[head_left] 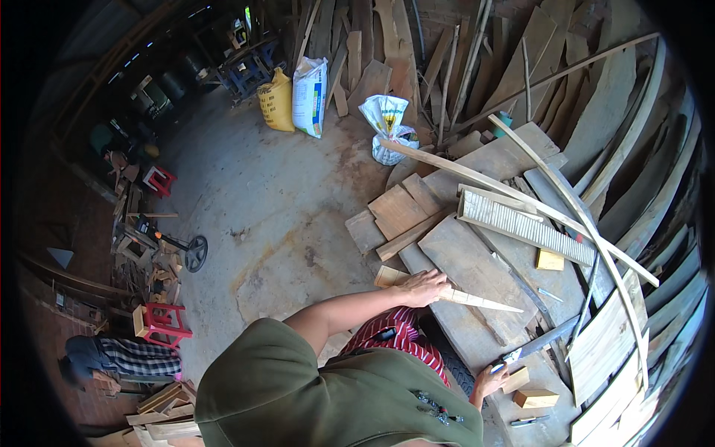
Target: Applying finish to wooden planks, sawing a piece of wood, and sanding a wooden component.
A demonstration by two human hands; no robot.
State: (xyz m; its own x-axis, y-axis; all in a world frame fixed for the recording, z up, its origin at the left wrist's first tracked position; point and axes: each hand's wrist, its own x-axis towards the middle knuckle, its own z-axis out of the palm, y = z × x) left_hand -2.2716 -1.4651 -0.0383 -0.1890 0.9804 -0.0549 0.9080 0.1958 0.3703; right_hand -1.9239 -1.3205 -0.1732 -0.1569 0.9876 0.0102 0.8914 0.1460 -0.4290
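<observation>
My left hand [424, 287] grips a pale, tapered wooden piece [477, 300] lying across boards on the work surface [447, 328], its fingers curled over it. Lower and to the right, my right hand [489, 378] is closed on the handle of a handsaw [547, 336], whose metal blade points up and right. Near that hand lie two small wooden blocks [536, 398] and a dark slim tool [527, 422]. A thin light-coloured stick [550, 295] lies beyond the tapered piece.
Long battens [570, 220] and a slatted piece [525, 227] lie over the boards. Planks [611, 112] lean along the right and back. Sacks [310, 97] stand at the back. At left are red stools [164, 324], wood scraps and a bent-over co-worker in plaid [141, 356].
</observation>
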